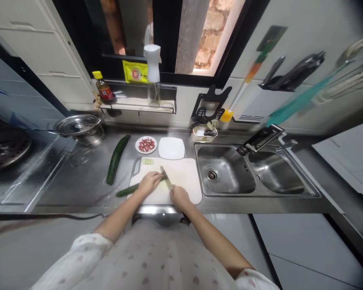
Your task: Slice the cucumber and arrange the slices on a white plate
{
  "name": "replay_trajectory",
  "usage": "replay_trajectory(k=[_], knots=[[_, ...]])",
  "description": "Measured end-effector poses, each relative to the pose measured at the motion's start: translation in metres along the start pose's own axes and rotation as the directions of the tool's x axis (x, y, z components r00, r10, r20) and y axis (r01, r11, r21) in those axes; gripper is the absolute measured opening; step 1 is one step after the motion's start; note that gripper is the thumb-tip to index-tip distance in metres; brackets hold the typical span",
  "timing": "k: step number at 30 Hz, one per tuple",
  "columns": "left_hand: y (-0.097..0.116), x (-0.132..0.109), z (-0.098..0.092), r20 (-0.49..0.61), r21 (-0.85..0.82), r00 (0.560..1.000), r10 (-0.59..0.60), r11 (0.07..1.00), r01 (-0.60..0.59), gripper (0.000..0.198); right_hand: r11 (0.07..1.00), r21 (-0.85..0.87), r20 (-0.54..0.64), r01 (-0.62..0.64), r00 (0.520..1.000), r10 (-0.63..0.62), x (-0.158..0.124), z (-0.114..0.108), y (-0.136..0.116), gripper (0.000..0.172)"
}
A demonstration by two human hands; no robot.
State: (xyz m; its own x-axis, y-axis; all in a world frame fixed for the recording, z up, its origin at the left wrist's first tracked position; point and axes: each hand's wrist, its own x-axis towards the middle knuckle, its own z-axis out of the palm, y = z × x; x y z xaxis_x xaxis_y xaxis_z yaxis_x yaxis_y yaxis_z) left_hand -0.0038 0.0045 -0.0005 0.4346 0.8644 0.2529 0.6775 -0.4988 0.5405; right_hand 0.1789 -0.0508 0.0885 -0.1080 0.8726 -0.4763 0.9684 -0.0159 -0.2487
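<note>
My left hand (150, 183) is closed around a cucumber (127, 190) that lies across the white cutting board (184, 173) and sticks out past its left edge. In my right hand (179, 197) is the handle of a kitchen knife (166, 177). Its blade touches or stands just beside the cucumber's right end, close to my left fingertips. A few thin cucumber slices (148, 161) lie at the board's upper left corner. Left of the board rests a second, whole cucumber (117, 159). Behind the board are a plate of chopped red pieces (146, 145) and a white plate (171, 148).
To the right is a double steel sink (226, 173) with a black faucet (260, 141). A lidded steel pot (80, 127) stands back left, near the stove (9, 145). A wall shelf (136, 105) carries a sauce bottle (103, 86) and a spray bottle (153, 72); a knife rack (263, 102) hangs right.
</note>
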Motion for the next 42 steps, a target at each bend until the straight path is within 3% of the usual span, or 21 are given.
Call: replay_trajectory(k=[18,31,42], knots=[[-0.002,-0.001,0.002,-0.015,-0.004,1.0,0.025,1.0,-0.025,0.029,0.999,0.038,-0.063,0.018,0.998,-0.015,0.04,-0.005,-0.022,0.034],[-0.001,0.001,0.0,-0.007,-0.029,1.0,0.013,0.999,-0.014,0.028,1.0,0.016,0.017,-0.027,1.0,0.027,0.006,0.001,-0.003,0.032],[0.001,0.0,-0.001,0.001,-0.017,1.0,0.009,1.0,-0.009,0.029,1.0,0.01,-0.014,-0.01,1.0,0.01,0.023,0.001,-0.013,0.033]])
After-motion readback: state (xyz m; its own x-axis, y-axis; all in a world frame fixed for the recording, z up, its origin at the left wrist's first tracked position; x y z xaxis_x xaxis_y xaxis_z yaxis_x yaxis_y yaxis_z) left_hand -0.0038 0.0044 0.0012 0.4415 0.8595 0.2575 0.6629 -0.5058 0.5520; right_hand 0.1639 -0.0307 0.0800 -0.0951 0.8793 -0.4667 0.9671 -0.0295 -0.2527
